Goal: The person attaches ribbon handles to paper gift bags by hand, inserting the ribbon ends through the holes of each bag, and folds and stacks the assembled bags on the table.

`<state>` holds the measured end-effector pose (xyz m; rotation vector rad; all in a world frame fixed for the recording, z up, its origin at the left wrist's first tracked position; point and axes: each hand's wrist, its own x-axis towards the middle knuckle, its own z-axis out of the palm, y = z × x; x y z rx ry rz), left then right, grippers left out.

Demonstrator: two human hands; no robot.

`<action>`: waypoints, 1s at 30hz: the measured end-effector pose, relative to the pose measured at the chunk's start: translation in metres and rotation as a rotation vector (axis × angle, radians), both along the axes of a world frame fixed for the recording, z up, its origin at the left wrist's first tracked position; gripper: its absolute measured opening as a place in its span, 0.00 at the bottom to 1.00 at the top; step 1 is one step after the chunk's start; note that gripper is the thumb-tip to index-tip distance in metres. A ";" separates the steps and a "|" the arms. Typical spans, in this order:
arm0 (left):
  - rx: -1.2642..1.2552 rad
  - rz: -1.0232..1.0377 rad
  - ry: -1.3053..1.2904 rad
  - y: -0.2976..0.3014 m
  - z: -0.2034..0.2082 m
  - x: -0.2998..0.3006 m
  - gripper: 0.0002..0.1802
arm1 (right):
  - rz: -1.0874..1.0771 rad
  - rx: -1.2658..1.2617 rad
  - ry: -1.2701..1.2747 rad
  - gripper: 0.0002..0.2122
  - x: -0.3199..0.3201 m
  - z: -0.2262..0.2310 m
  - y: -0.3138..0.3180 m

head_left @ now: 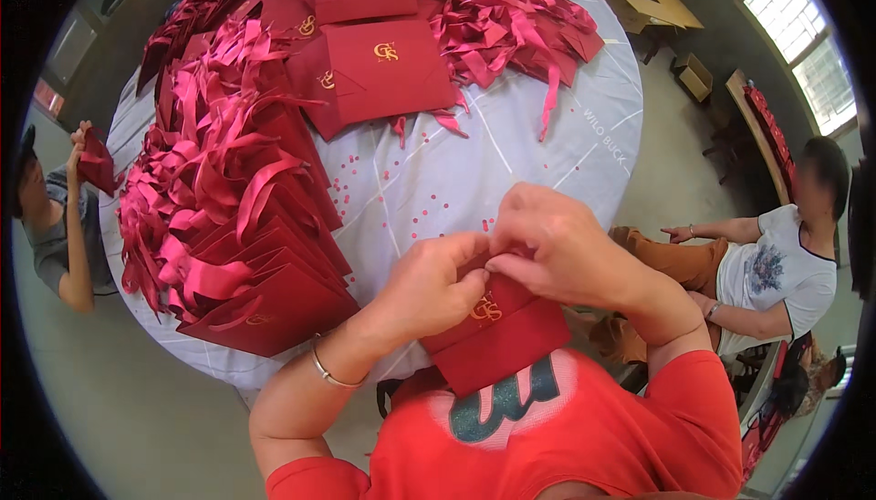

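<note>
1. Nearest the camera is the red envelope (pixel 497 340), held over the person's chest at about 6 o'clock of the view, just off the near rim of the tabletop (pixel 511 158). It lies tilted, a gold emblem showing near its upper edge.
2. The left hand (pixel 429 286) has its grip closed on the envelope's upper left edge, thumb and fingers pinching it. The right hand (pixel 557 244) is closed in a pinch at the same top edge, just at 1 o'clock from the emblem; what its fingertips pinch is hidden under the fingers.
3. To do this step well, in my judgement, the left hand should hold the envelope flat and steady while the right works only at the top edge, with light pressure so the card does not crease.
4. Keeping the emblem side up lets the person check alignment as they go.
5. Outward, at 10 o'clock, a fanned row of finished envelopes with pink ribbons (pixel 233 226) curves along the tabletop's left rim; more flat envelopes (pixel 388 67) lie at 12 o'clock.
6. Small red paper dots (pixel 383 181) speckle the grey cloth between them.
7. A seated person (pixel 776 263) is at 3 o'clock, another person (pixel 59 217) at 9 o'clock.
</note>
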<state>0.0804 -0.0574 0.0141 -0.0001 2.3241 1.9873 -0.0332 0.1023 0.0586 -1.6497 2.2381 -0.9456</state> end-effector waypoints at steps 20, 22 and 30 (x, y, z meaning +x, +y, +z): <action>-0.501 0.268 0.412 0.021 0.015 0.013 0.15 | 0.368 0.841 -0.786 0.16 -0.070 -0.001 -0.055; -0.450 0.282 0.405 0.020 0.013 0.012 0.14 | 0.226 0.720 -0.881 0.16 -0.065 -0.002 -0.046; -0.245 0.179 0.156 0.020 0.012 0.008 0.14 | -0.145 0.184 -0.637 0.11 -0.069 -0.019 -0.047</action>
